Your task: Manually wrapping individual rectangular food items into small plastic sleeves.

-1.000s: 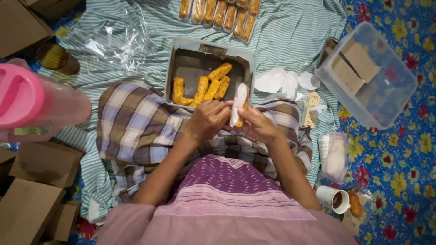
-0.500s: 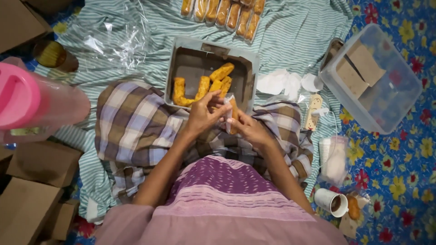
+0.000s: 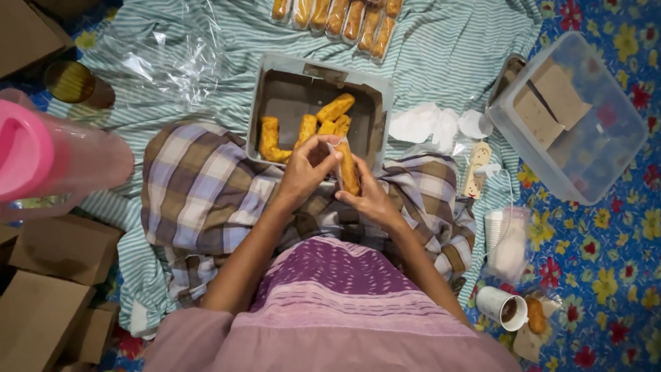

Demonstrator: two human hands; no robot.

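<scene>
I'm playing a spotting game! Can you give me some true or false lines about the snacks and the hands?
1. Both hands, left and right, hold one fried stick. True.
2. The tray is full to the brim. False: only a few sticks lie in it.
3. A pink-lidded jug is on the left. True.
4. The clear tub holds fried sticks. False: it holds brown card pieces.

I hold a fried roll (image 3: pixel 348 169) upright between both hands: my right hand (image 3: pixel 372 200) cradles it from below, my left hand (image 3: pixel 306 169) pinches its top. Just beyond, a grey tray (image 3: pixel 289 93) holds more rolls (image 3: pixel 310 127). A clear box (image 3: pixel 606 131) sits far right, a pink jug (image 3: pixel 41 162) left.
</scene>
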